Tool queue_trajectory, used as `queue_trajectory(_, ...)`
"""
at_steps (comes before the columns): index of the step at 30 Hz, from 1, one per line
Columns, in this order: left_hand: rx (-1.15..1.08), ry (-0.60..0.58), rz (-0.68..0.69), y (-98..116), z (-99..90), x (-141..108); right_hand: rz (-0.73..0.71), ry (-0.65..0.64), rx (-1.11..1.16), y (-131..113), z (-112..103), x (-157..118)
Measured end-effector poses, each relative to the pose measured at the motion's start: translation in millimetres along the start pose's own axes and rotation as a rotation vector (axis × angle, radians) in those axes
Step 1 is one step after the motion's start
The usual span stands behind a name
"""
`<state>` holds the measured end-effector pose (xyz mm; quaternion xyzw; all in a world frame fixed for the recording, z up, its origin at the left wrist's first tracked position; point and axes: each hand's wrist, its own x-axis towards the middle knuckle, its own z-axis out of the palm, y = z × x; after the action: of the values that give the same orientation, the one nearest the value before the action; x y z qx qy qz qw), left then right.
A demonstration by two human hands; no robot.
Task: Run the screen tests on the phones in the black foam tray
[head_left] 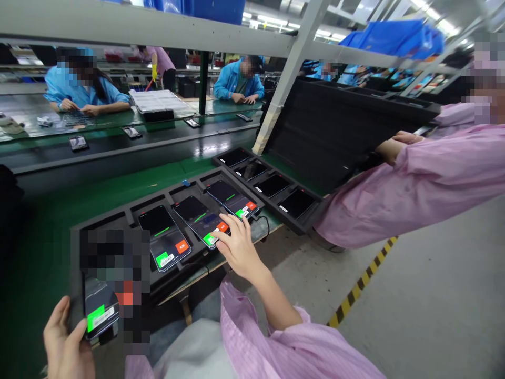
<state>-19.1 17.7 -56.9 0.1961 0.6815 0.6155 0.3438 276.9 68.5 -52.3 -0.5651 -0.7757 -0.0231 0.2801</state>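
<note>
A black foam tray (pixel 128 217) holds several phones with lit screens showing green and red boxes and white labels. My left hand (pixel 69 337) grips the tray's near left corner, thumb close to the leftmost phone (pixel 103 310), part of which is blurred out. Over the lower end of the third phone (pixel 193 210), my right hand (pixel 235 245) has its fingers spread, a fingertip at the green box, and holds nothing. Between them lies another lit phone (pixel 161 231). The rightmost lit phone (pixel 226 192) is just beyond my right fingers.
A second tray (pixel 272 197) with dark phones adjoins at the right. Beside it a person in pink sleeves (pixel 394 179) holds a large tilted black tray (pixel 315 131). A white post (pixel 290 68) rises behind. People in blue work across a conveyor (pixel 158 145) carrying small devices.
</note>
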Motion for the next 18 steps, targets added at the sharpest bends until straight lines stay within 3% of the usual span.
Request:
queue_trajectory(6,0.003,-0.028,0.019,-10,-3.4,0,-0.014,0.039,0.043,-9,0,-1)
queue_trajectory(14,0.002,-0.133,0.002,-4,-3.2,-22,-0.210,-0.176,0.049,-48,5,2)
queue_trajectory(18,-0.035,-0.155,-0.030,-7,-3.9,-42,-0.236,-0.235,0.057,-60,9,7)
